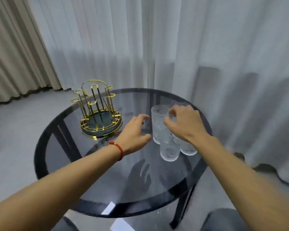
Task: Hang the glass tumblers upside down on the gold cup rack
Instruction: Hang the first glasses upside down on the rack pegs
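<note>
The gold cup rack (99, 112) stands bare at the back left of a round smoked-glass table (93, 177). Three ribbed glass tumblers stand upright, clustered at the right: one at the back left (158, 120), one in front (169, 150), one on the right (188, 149) mostly hidden by my right hand. My left hand (135, 132), with a red cord on its wrist, hovers open just left of the back-left tumbler, fingers spread and not touching it. My right hand (185, 122) is over the tumblers with curled fingers at the rims; whether it grips one is unclear.
White sheer curtains (173, 47) hang close behind the table, and a beige curtain (12, 55) hangs at the left. The floor is grey. My knee (223, 220) shows at the bottom right, below the table's black rim.
</note>
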Demonstrator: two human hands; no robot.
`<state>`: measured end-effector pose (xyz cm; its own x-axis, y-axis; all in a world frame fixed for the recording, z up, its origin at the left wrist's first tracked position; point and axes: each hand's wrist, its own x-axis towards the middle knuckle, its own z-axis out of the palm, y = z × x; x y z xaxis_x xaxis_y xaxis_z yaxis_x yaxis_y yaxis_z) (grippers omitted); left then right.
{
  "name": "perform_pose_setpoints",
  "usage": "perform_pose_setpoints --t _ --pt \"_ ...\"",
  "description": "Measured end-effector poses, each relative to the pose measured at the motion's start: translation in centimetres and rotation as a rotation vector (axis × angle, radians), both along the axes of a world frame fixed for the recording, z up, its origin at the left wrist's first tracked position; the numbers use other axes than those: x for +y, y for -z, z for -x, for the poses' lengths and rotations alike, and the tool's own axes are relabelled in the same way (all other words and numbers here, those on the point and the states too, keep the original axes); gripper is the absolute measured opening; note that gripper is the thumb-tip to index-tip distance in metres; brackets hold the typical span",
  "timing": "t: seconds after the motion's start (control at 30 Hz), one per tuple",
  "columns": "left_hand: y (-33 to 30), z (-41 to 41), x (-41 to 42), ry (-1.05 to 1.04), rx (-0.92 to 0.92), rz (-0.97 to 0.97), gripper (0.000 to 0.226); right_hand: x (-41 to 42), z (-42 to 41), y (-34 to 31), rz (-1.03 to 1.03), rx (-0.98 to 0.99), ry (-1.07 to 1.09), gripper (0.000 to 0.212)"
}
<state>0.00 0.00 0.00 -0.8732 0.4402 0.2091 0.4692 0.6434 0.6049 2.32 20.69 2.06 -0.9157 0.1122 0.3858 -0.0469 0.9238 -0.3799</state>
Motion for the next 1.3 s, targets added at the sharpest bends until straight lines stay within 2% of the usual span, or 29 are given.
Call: perform_pose_setpoints --t 0.13,0.23,0.33,0.4,0.53,0.67,0.8,0.83,0.87,0.97,1.07,1.1,1.17,1.2,1.27,1.3 --pt "1.1 -4.0 0.1 0.043 -0.031 0.023 0.064 -0.6 -4.3 3.6 -0.274 -0.199 -0.015 0.093" --pt "2.2 -5.1 0.3 0.056 -0.02 -0.002 0.064 -1.1 -4.2 5.0 -0.337 -0.225 -0.007 0.096" --pt "3.5 -6.0 0.0 0.036 -0.003 -0.083 0.06 -1.0 -3.6 5.0 -0.326 -0.149 -0.004 0.093" --pt "4.2 -6.4 -0.6 0.012 -0.085 -0.215 0.059 -1.0 -3.7 4.5 -0.237 -0.051 -0.065 0.097" --pt "2.7 -6.7 -0.7 0.062 -0.644 -0.799 0.075 -3.4 -4.4 3.8 -0.13 0.231 -0.283 0.093" --pt "0.5 -5.0 -1.5 0.03 -0.647 -0.914 0.057 -6.4 -3.2 2.4 0.073 0.275 -0.498 0.096" --pt "-0.3 -2.1 -3.6 -0.021 -0.689 -1.102 0.055 -8.5 -0.8 1.5 -0.029 0.305 -0.489 0.098" --pt "-0.4 -1.2 -4.2 -0.024 -0.699 -1.156 0.056 -8.7 -0.2 1.6 0.014 0.229 -0.452 0.094" --pt "-0.4 -0.4 -4.8 -0.029 -0.703 -1.194 0.057 -8.8 0.3 1.6 0.141 0.092 -0.427 0.087" --pt "0.1 1.5 -6.7 -0.008 -0.716 -1.253 0.061 -10.0 2.3 1.6 0.651 -0.25 -0.414 0.059" --pt "0.9 2.9 -8.2 0.011 -0.711 -1.322 0.063 -11.7 5.2 1.1 0.873 -0.331 -0.359 0.039" --pt "1.1 3.2 -8.8 -0.013 -0.678 -1.29 0.064 -12.2 6.0 0.7 0.952 -0.348 -0.357 0.037" --pt "1.9 4.0 -10.4 -0.164 -0.543 -1.056 0.071 -12.2 7.8 -0.5 0.921 -0.276 -0.316 0.04" --pt "2.6 4.3 -11.3 -0.278 -0.441 -0.906 0.07 -12.0 8.9 -1.5 0.778 -0.186 -0.26 0.042" --pt "4.5 5.2 -13.1 -0.52 -0.172 -0.611 0.044 -11.5 11.5 -3.8 0.511 0.012 -0.141 0.048" --pt "5.4 5.4 -13.8 -0.607 -0.053 -0.431 0.033 -11.6 12.9 -5.1 0.467 0.095 -0.1 0.053"
